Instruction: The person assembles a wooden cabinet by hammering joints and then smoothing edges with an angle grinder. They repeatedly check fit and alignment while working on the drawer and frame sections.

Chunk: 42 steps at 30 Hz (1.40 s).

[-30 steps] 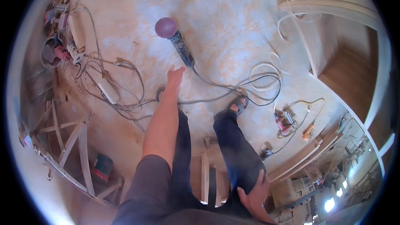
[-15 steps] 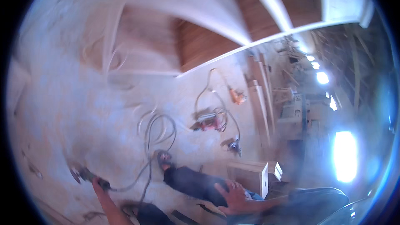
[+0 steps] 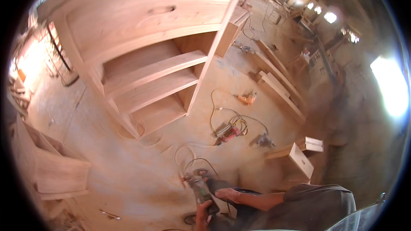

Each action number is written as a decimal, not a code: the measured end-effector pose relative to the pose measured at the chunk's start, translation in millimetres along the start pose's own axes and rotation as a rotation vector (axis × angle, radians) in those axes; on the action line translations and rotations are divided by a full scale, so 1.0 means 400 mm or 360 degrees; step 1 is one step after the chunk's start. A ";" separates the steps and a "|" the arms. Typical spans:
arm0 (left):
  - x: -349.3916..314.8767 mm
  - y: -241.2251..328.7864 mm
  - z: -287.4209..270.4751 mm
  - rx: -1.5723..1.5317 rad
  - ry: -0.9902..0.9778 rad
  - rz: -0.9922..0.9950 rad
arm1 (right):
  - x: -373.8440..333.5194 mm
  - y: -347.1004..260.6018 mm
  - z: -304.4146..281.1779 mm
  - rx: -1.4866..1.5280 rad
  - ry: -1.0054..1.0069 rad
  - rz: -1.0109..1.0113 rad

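Note:
My left hand (image 3: 203, 214) is wrapped around the rear body of an angle grinder (image 3: 200, 190), which has a dark casing and points away from me. Just right of the tool is my right hand (image 3: 228, 194), over my dark-trousered leg and close to the grinder's body. Its fingers are partly hidden, so whether they touch the grinder or the leg cannot be told. A dark cord (image 3: 209, 162) loops on the floor beyond the grinder's head. My foot shows partly beside that head.
A large wooden cabinet (image 3: 145, 30) with open shelves stands ahead. An orange drill (image 3: 247, 99), a red power tool (image 3: 229, 135) and a grey tool (image 3: 264, 140) lie among cords. Boards (image 3: 280, 90) lie at right, near a wooden drawer (image 3: 301, 161). Another wooden piece (image 3: 60, 171) sits left.
The grinder has come from the far left to the middle, in front of my leg. My right hand has left its spread rest on the knee and moved beside it. The view has shifted.

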<state>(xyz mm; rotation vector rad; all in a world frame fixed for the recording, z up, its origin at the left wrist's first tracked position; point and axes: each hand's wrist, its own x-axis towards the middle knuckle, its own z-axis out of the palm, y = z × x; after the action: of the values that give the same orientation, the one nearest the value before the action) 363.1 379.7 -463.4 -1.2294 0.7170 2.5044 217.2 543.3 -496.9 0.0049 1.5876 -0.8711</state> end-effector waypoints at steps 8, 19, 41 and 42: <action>-0.082 0.032 0.167 0.0840 -0.0231 0.0371 | -0.178 -0.183 0.005 0.1651 -0.0747 -0.0100; -0.211 0.642 0.360 0.1000 0.0697 0.1223 | -0.114 -0.214 -0.216 0.2308 -0.0385 -0.0242; -0.224 1.262 0.930 0.1023 0.0518 0.2429 | 0.208 0.040 -0.062 0.3059 -0.0171 -0.0304; -0.225 1.259 0.931 0.1004 0.0537 0.2437 | 0.215 0.048 -0.059 0.3016 -0.0190 -0.0294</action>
<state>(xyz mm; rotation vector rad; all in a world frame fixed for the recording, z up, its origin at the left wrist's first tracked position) -48.0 152.4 -39.4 -0.9070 3.1274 2.3240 185.8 529.4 -581.4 1.1020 0.1574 -2.1298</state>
